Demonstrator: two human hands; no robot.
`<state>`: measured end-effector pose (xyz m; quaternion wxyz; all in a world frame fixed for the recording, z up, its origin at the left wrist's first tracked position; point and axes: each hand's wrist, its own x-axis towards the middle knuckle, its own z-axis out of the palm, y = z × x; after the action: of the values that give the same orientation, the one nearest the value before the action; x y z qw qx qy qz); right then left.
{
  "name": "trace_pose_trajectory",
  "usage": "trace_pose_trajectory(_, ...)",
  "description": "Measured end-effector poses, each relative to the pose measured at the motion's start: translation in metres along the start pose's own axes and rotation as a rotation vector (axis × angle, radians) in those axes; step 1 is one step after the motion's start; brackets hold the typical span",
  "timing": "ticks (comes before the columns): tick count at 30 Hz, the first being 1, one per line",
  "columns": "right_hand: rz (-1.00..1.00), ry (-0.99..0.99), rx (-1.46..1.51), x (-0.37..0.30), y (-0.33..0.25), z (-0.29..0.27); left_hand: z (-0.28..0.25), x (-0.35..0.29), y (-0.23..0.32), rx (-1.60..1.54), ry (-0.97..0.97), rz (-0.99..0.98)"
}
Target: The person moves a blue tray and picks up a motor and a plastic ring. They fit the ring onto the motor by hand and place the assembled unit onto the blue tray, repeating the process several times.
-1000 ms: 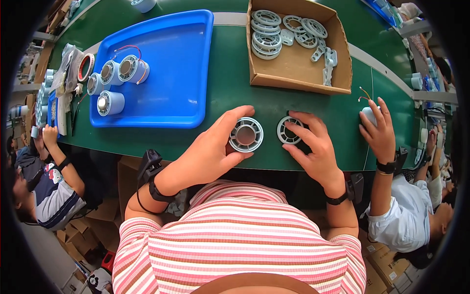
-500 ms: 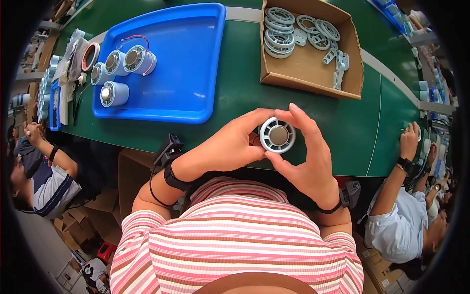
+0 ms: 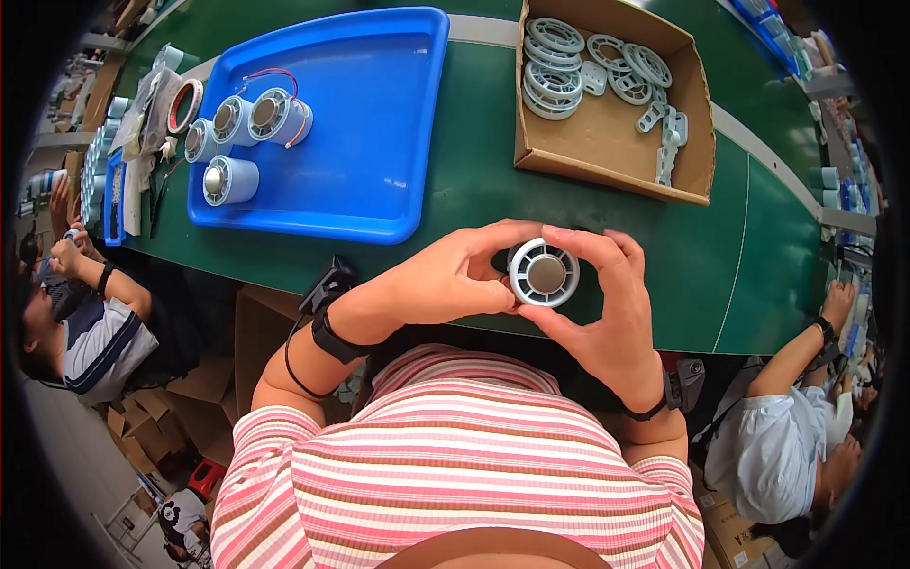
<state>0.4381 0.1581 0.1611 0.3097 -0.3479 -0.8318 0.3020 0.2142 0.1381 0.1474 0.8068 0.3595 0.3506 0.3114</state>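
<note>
Near the table's front edge, I hold a white cylindrical part [image 3: 546, 274] between my two hands. Its face, a spoked ring around a grey metal disc, is turned up. My left hand [image 3: 464, 275] grips its left side, the fingers mostly hidden behind it. My right hand [image 3: 607, 294] closes thumb and forefinger on the ring's upper and lower rim. In a blue tray [image 3: 370, 142] at the left lie several similar white cylinders [image 3: 230, 180], some with thin red wires. A cardboard box [image 3: 588, 171] at the far right holds stacked white spoked rings [image 3: 553, 68].
White linked plastic pieces [image 3: 671, 142] also lie in the box. Left of the tray are a tape roll [image 3: 185, 105], plastic bags and a small blue bin [image 3: 115, 199]. Co-workers [image 3: 109, 327] sit at both sides, one in a light blue top [image 3: 782, 441] at the right.
The white cylinder stays in both hands, slightly lower and further right in view. My right fingers have shifted along the ring's rim. The tray and box also sit a little further right in view.
</note>
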Motion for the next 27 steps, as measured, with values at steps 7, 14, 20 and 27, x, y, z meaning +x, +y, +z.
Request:
trace_pose_trajectory(7,0.037,-0.005,0.019,-0.001,-0.001,0.007,-0.001,0.000,0.014,-0.066,0.083,-0.130)
trace_pose_trajectory(14,-0.017,0.055,-0.159,-0.011,-0.003,0.013,0.012,-0.013,0.016,0.447,0.305,0.196)
trace_pose_trajectory(20,0.316,0.347,-0.334,-0.036,0.047,-0.067,-0.058,-0.053,0.069,1.605,1.000,0.725)
trace_pose_trajectory(27,0.429,0.467,-0.739,-0.028,0.073,-0.113,-0.108,-0.076,0.083,1.887,1.262,0.468)
